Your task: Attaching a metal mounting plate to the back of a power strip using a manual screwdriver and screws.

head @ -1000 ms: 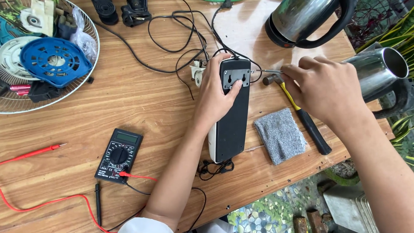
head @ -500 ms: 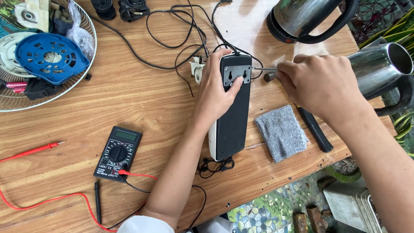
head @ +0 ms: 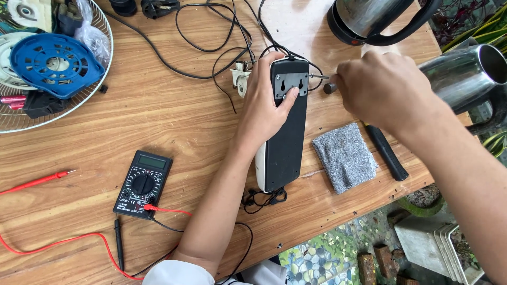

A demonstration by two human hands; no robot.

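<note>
Left hand [head: 266, 103] was clamped flat over the black power strip [head: 285, 137] mid-table — right hand [head: 383, 89] curled around a thin screwdriver [head: 319, 77] at the strip's end.

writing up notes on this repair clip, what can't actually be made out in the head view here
- Tool in the right hand: the fist hides the handle; only a thin shaft shows.
- Shaft tip: too small to tell whether it meets the long black device.
- Device's left side and cord exit: covered by the left hand.
- Steel kettle and fan grille: cut off by the frame edges.
- Multimeter display: too small to read.
</note>
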